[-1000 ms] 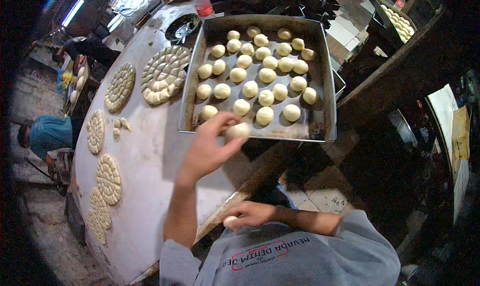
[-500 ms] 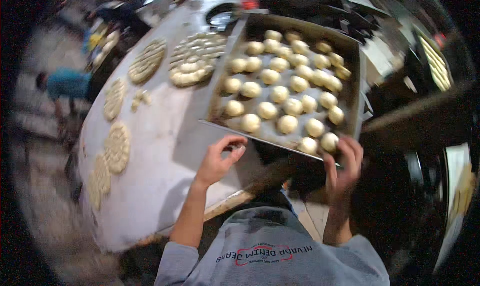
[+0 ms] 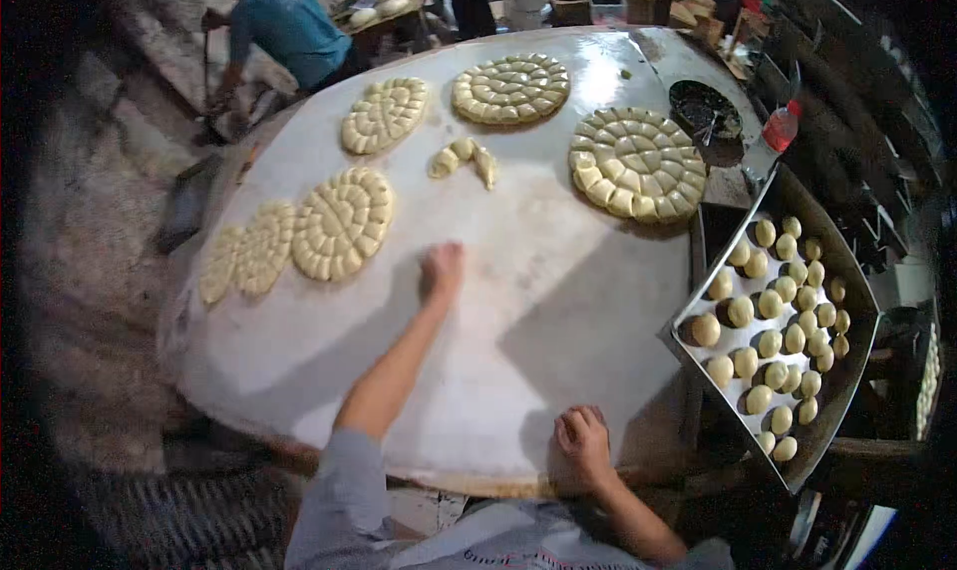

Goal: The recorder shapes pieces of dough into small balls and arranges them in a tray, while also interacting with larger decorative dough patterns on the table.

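Your left hand [image 3: 442, 269] rests clenched on the large pale floured round table [image 3: 518, 311], your right hand [image 3: 583, 440] fisted near its edge, beside the grey metal tray [image 3: 857, 371] of dough balls [image 3: 768, 343]

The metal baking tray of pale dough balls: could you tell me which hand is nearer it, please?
Right. The right hand rests on the table edge just left of the metal baking tray; the left hand is farther away, mid-table.

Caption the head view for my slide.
Left hand stretched across the floured table toward the dough rounds; right hand at its near edge, tray of dough balls beside.
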Demonstrator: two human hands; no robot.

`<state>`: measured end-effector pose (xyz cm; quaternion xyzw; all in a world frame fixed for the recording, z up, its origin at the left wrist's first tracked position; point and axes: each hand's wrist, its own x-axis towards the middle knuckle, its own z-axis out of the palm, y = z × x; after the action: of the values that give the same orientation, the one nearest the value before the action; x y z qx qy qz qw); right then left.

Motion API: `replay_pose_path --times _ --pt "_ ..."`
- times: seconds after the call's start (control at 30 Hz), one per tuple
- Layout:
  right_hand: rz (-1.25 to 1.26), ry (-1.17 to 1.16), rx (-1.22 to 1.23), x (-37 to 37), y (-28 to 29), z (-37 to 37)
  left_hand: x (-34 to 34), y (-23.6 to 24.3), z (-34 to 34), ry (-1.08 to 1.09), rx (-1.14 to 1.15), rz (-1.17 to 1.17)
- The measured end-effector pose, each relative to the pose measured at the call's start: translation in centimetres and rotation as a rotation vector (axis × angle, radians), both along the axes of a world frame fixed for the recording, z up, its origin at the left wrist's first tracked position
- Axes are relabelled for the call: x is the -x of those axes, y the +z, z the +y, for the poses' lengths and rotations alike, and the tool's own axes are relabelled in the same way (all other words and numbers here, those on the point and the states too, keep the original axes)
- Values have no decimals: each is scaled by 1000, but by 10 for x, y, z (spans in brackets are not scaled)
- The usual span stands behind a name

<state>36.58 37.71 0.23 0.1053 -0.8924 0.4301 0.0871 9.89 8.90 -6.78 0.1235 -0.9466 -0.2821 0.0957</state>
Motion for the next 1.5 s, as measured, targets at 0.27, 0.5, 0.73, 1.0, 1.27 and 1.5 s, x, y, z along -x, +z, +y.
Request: replay_pose_path --times 0.27,0.5,0.73,1.0,1.27,1.5 --pt "50 -463 -218 29 -1 -53 246 13 -35 55 293 335" --pt "-71 -553 -263 31 -1 -67 120 19 -8 105 -726 216" --pt "-268 -191 412 27 -22 -69 -212 70 72 -306 -800 -257" --pt "212 143 -316 25 -15 -95 -297 108 39 -332 -583 -466" --pt "170 16 -327 12 -22 -102 -323 161 -139 -179 -598 -604" --pt "182 -139 -319 22 -10 -115 -299 38 -222 184 -53 295"
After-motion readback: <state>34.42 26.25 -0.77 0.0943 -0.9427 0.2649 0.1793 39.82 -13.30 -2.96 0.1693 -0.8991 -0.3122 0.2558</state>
